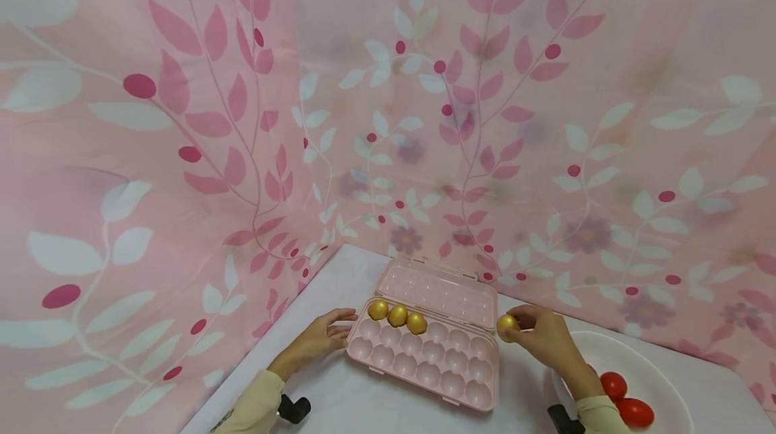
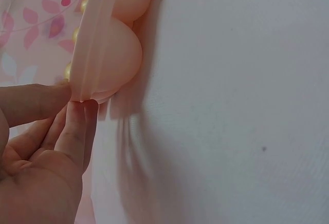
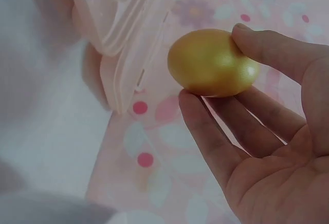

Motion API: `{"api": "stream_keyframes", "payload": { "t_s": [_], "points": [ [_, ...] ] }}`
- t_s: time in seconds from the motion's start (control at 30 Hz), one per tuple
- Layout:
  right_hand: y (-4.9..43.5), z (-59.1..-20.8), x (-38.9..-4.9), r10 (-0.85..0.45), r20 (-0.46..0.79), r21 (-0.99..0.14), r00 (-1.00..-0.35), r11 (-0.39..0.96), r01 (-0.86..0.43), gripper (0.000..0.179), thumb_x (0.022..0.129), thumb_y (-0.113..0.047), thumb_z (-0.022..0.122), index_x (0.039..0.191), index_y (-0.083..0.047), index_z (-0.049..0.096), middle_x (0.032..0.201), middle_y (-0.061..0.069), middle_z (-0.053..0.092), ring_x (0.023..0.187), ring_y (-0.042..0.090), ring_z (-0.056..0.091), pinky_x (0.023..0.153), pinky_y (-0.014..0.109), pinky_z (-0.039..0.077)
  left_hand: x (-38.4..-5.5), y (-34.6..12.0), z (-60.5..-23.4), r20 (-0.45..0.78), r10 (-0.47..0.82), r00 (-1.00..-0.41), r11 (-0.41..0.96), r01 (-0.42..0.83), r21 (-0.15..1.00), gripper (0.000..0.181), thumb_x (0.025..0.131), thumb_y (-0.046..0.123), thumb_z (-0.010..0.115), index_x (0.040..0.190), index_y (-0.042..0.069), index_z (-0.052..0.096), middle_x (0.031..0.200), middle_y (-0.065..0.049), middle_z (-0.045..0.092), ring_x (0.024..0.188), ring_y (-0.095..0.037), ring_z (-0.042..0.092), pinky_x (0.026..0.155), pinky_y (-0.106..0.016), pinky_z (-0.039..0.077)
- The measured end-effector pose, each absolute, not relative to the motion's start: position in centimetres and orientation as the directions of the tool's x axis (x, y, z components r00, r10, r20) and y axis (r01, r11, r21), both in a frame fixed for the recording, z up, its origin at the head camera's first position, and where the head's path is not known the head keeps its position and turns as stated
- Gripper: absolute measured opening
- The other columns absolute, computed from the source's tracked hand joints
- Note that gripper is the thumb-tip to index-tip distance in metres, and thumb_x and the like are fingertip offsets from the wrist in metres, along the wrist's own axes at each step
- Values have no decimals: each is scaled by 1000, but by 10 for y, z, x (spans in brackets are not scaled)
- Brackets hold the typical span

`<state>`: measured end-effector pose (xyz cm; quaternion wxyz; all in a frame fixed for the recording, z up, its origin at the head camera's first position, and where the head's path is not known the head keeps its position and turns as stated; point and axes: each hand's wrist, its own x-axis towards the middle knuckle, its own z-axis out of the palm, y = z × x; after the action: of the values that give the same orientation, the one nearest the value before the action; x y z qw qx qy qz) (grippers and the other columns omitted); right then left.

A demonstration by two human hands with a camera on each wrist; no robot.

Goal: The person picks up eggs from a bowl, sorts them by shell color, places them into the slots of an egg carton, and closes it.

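Observation:
A pink plastic egg carton (image 1: pixel 424 372) lies on the table with its lid (image 1: pixel 441 291) folded back. Three golden eggs (image 1: pixel 397 315) fill part of its far row, starting from the left end. At the carton's left end my left hand (image 1: pixel 324 337) pinches the rim; the left wrist view shows the thumb (image 2: pixel 36 103) on one side and fingers beneath. My right hand (image 1: pixel 541 339), just past the carton's right end, holds another golden egg (image 3: pixel 211 62) between thumb and fingertips, clear of the carton.
A white bowl (image 1: pixel 657 370) with several red, egg-shaped things (image 1: pixel 635 412) stands at the right, partly behind my right forearm. The white table (image 1: pixel 327 393) meets floral pink curtains (image 1: pixel 424 117) at the back and left.

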<state>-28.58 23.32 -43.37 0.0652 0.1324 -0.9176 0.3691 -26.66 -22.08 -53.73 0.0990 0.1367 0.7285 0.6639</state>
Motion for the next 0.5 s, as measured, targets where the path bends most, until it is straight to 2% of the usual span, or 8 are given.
{"api": "stream_keyframes", "payload": {
  "t_s": [0.17,0.5],
  "points": [
    [219,-443,-290,-200,235,-661,-951,685,-308,36,75,-23,84,105,-6,73,90,3,72,83,18,68,64,23,56,-266,-221,-539,38,335,-941,83,69,994,61,89,-11,56,145,-9,32,144,-29,39,129,-42,46,97,-35,49],
    [184,-463,-301,-203,226,-759,-953,577,-303,35,73,-13,85,105,-5,72,98,7,72,88,22,70,71,28,59,-264,-220,-534,43,338,-940,84,76,994,61,89,-12,55,145,-10,30,144,-31,37,130,-44,44,99,-36,48]
  ]
}}
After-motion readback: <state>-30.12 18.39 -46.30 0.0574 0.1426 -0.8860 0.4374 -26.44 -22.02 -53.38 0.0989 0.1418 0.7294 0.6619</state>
